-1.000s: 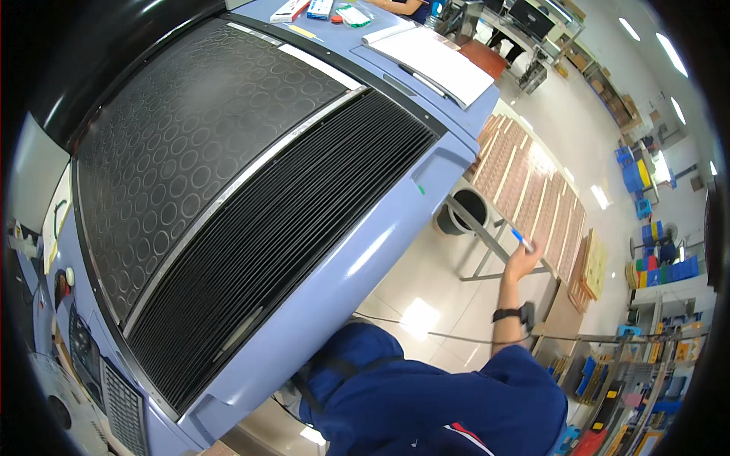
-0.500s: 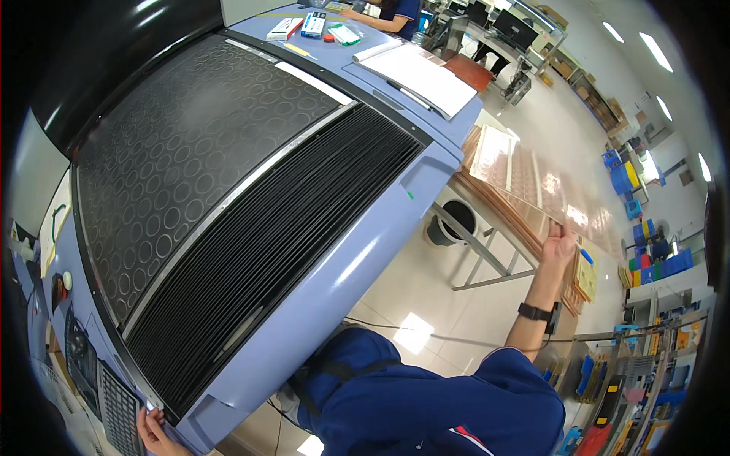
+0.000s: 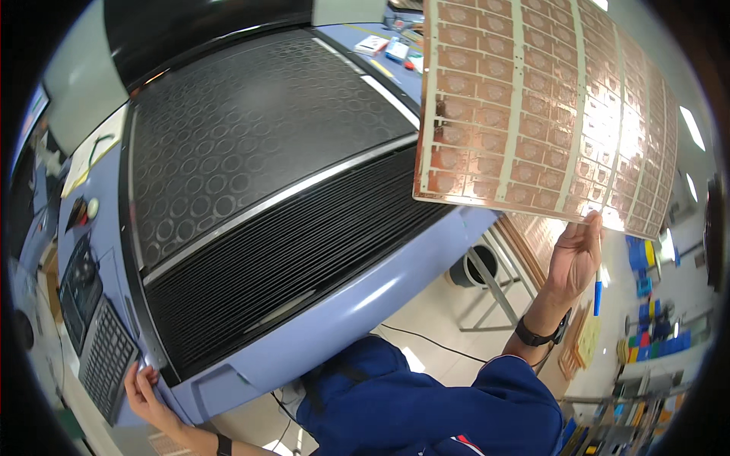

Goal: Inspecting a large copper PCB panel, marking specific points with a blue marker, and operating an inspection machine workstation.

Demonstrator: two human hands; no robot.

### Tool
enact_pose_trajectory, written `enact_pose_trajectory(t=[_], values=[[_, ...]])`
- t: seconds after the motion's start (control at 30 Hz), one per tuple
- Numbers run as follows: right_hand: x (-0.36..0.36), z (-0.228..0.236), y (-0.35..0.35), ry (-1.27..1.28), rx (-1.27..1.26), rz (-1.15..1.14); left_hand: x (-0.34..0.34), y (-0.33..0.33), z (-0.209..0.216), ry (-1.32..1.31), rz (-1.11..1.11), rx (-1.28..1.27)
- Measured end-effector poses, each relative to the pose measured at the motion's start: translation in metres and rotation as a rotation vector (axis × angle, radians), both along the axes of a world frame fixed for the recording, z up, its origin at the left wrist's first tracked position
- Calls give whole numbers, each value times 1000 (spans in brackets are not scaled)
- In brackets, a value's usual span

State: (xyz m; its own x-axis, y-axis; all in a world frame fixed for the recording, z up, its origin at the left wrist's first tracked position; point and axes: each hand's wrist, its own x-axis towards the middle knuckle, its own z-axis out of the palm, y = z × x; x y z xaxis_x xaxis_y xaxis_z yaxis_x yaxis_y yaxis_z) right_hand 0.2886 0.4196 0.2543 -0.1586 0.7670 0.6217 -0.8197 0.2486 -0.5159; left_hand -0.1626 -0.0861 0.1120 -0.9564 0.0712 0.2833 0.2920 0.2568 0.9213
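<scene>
A large copper circuit board panel (image 3: pixel 498 106), patterned with rows of small units and pale strips, is raised and tilted at the upper right. My right hand (image 3: pixel 574 262) pinches its lower edge, with a blue-ended pen (image 3: pixel 597 298) also held in the fingers and pointing down. The panel hides the right end of the machine's black ribbed strip (image 3: pixel 304 273). My left hand (image 3: pixel 148 399) rests on the machine's near-left corner beside a keyboard (image 3: pixel 106 361). Its fingers are slightly bent and apart, holding nothing visible.
Behind the ribbed strip lies the machine's dark bed (image 3: pixel 258 137) with ring marks. More copper panels (image 3: pixel 536 232) lie on a stand at the right. A black bin (image 3: pixel 475 266) stands below, near a metal leg. Small boxes (image 3: pixel 396 50) sit on the far ledge.
My right hand has lifted the panel up from beside the stack and turned its patterned face toward me. My left hand stays at the machine's corner. The view has turned to the right.
</scene>
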Motion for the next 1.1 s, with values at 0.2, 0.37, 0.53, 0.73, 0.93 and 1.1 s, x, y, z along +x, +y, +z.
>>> enact_pose_trajectory(t=[0.2,0.37,0.53,0.73,0.93,1.1], values=[[-93,14,8,-54,-63,-107,7,-5,0,0,-92,20],[-200,23,20,-447,129,-621,8,-5,1,-6,-73,101],[-316,-23,1,-967,590,-333,7,-11,-1,68,-35,268],[-385,-92,-14,-1368,1014,204,4,-10,-5,53,50,399],[-356,-77,-33,-1442,1045,220,7,-8,0,50,99,466],[-357,-84,-44,-1360,1174,139,5,-5,2,82,152,396]])
